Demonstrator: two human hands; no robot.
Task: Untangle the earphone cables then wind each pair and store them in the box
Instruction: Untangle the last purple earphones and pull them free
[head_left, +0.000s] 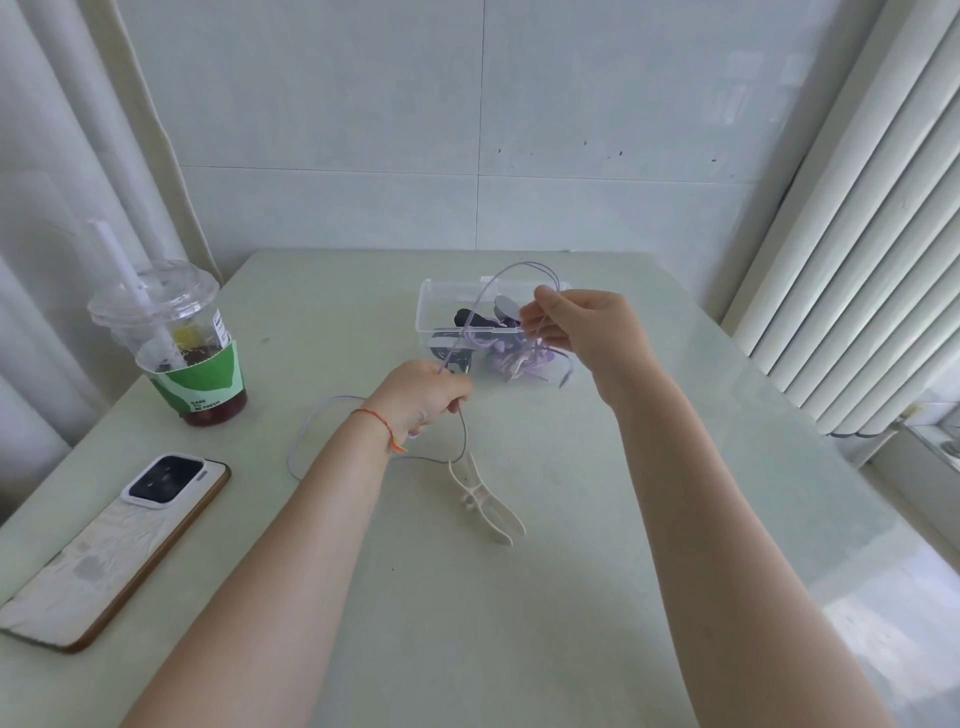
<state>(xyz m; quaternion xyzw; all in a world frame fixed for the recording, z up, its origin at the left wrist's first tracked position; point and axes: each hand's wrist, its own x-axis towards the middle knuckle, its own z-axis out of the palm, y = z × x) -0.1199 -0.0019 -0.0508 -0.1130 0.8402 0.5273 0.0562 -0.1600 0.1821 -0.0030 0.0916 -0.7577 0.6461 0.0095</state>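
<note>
Lilac cable (470, 306) is arching between my two hands above the clear box (427, 312), where the black and purple earphones are already lying; my left hand (423, 397) is gripping one run of it in curled fingers, and my right hand (576, 325) is pinching the loop at the top. To wind it well, I am thinking I should be keeping the turns even and lightly taut, feeding the slack trailing on the table (519, 597) without snagging the cream clip (483, 506).
</note>
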